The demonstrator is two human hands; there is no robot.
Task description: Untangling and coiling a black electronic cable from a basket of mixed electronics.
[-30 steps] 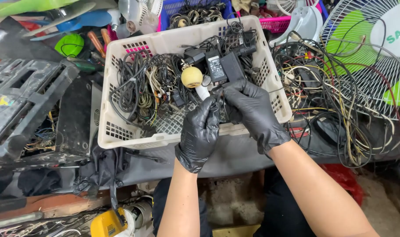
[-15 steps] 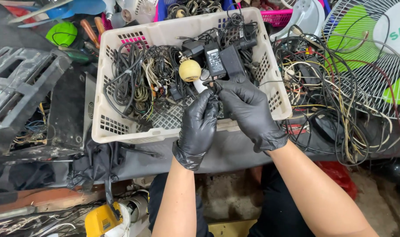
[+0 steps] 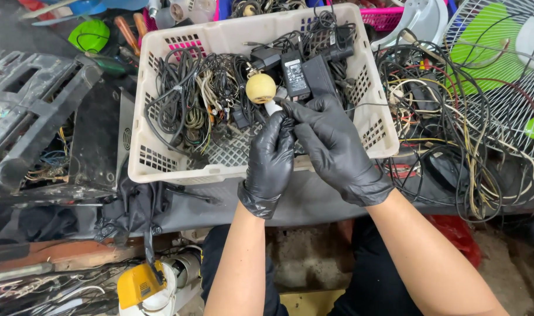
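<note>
A: Where's the bulb (image 3: 261, 89)?

B: Over the basket (image 3: 220, 167), above the cable tangle. Both my hands on it, gloved, pressed together.

A: Grip?

B: Left hand (image 3: 271, 161) clamped round the white base, fingers curled. Right hand (image 3: 336, 149) pinches the base from the other side, fingertips touching the left's.

A: Orientation?

B: Long axis runs away from me, tilted slightly left. Yellow globe end points to the far basket wall, base toward me.

A: Nearby?

B: Black adapters (image 3: 295, 73) just beyond the globe. Fan grille (image 3: 501, 76) off right.

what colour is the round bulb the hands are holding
Pale yellow, with a white base; the bulb shows best in the head view, above the basket.
</note>
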